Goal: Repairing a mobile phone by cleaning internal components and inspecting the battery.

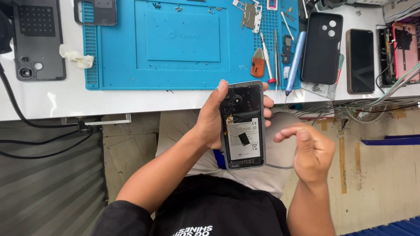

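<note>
Head view, looking down at a seated person's lap and the tabletop (131, 102) edge beyond it. The left hand (212, 122) is gripping an opened phone (243, 126) upright in the air, thumb along its near side, fingertips wrapping the far edge. The phone's back cover is already off — the battery with its white label and the camera area above it are showing, still in place. The right hand (310, 153) is hovering just beside the phone, holding nothing, fingers loosely curled with the forefinger and thumb pointing toward it.

Beyond the left hand, a blue work mat (183, 72) is lying on the tabletop. Beyond the right hand, a blue-handled screwdriver (295, 61), an orange pry tool (258, 63) and tweezers (277, 57) are resting on the mat — a black phone case (321, 48) and a dark phone (361, 61) are lying further right. A grey back cover (38, 39) is sitting far left.
</note>
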